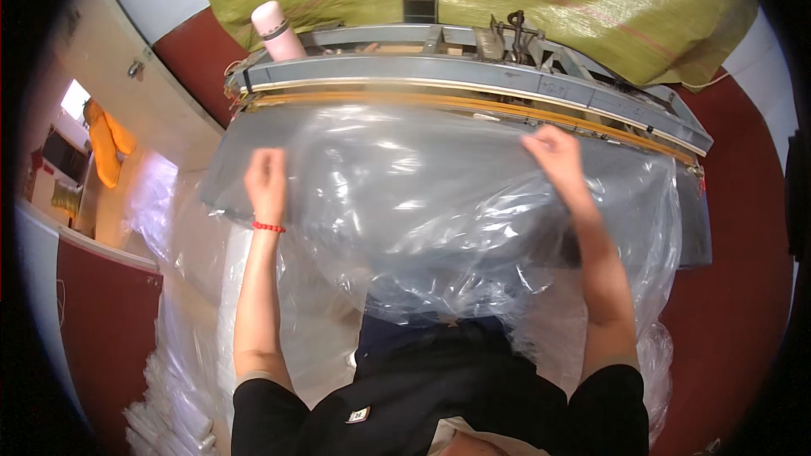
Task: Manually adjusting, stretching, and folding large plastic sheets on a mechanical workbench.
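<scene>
A clear plastic sheet point(405, 177) spreads over the grey work surface point(241, 152) and hangs down towards my body. My right hand point(555, 154) pinches the sheet near its far right part, fingertips together. At the sheet's left side is my left hand point(267, 176), its fingers curled closed and slightly blurred. Whatever it grips is too unclear to make out. Just beyond the sheet runs a long metal frame point(355, 72) with yellow-orange strips point(473, 105) along its near side.
A pink bottle point(279, 32) stands at the frame's left end. A metal clamp-like fitting point(517, 38) sits at its back. Yellow-green woven sheeting point(591, 4) covers the far side. Bunched clear plastic point(173, 397) lies at lower left, near an open doorway point(93, 160).
</scene>
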`<state>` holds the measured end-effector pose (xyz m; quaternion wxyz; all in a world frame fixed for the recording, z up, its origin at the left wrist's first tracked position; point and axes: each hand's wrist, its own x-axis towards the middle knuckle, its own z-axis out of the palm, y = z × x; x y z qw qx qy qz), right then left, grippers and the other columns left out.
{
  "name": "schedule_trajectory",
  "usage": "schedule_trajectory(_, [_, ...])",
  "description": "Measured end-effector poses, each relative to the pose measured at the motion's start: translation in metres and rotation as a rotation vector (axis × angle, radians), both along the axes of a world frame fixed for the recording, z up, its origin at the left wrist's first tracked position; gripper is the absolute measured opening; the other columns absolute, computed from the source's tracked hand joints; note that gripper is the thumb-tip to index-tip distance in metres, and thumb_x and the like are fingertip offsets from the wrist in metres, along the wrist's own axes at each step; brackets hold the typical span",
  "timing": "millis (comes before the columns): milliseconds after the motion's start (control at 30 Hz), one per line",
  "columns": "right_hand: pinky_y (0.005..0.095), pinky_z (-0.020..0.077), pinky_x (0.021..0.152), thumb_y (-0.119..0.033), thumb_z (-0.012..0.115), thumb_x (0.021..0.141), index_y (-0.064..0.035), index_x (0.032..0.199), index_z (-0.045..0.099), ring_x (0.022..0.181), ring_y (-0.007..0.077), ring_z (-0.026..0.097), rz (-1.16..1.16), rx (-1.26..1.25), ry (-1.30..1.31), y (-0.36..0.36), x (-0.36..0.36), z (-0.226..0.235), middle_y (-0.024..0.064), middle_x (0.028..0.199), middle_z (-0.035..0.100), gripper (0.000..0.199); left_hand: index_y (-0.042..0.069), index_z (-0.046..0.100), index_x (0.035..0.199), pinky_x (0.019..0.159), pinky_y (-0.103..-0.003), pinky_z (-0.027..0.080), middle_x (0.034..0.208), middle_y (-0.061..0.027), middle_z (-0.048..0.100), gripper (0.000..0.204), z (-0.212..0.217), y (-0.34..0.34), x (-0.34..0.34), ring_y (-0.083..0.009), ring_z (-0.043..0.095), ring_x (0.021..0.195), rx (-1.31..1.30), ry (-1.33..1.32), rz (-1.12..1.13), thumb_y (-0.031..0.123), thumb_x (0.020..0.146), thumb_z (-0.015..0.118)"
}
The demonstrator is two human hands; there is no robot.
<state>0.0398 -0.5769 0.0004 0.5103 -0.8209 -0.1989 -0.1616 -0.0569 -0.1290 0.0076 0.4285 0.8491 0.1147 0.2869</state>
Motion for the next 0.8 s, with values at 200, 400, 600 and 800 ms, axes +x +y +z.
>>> schedule_trajectory(200, [0.0217,0.0411,0.064,-0.014,0.063,0.075,-0.0001,0.074,0.06,0.065,0.0063,0.049,-0.542,-0.192,-0.053,-0.207,-0.043,-0.029,0.0027,0.067,0.059,0.015,0.007,0.046,0.118,0.096,-0.049,0.025,0.129,-0.015,0.037,0.053,-0.034,0.004,0.001,-0.036,0.027,0.122,0.704,0.246,-0.199,0.035,0.075,0.058])
schedule_trajectory(400, [0.0251,0.0418,0.062,-0.019,0.061,0.076,0.0006,0.078,0.06,0.064,0.0104,0.052,-0.782,-0.326,0.107,-0.303,-0.074,-0.035,0.0063,0.068,0.06,0.019,0.008,0.044,0.12,0.096,-0.046,0.028,0.127,-0.0157,0.039,0.053,-0.033,0.024,0.005,-0.0343,0.032,0.12,0.675,0.313,-0.086,0.032,0.076,0.058])
schedule_trajectory(600, [0.0278,0.0422,0.063,-0.024,0.059,0.078,-0.0004,0.082,0.06,0.066,0.0173,0.056,-0.865,-0.405,0.07,-0.32,-0.082,-0.035,0.0126,0.071,0.061,0.024,0.01,0.038,0.126,0.099,-0.045,0.024,0.131,-0.0138,0.034,0.095,0.033,-0.073,-0.065,-0.0348,0.028,0.122,0.676,0.121,-0.877,0.05,0.047,0.072])
schedule_trajectory(800, [0.0276,0.0425,0.064,-0.024,0.059,0.078,-0.0017,0.083,0.061,0.067,0.0169,0.056,-0.849,-0.414,0.038,-0.325,-0.077,-0.039,0.0111,0.074,0.062,0.023,0.005,0.043,0.109,0.095,-0.053,0.021,0.123,-0.0178,0.038,0.072,-0.021,-0.122,-0.145,-0.0372,0.034,0.115,1.035,0.208,-0.832,0.045,0.056,0.071])
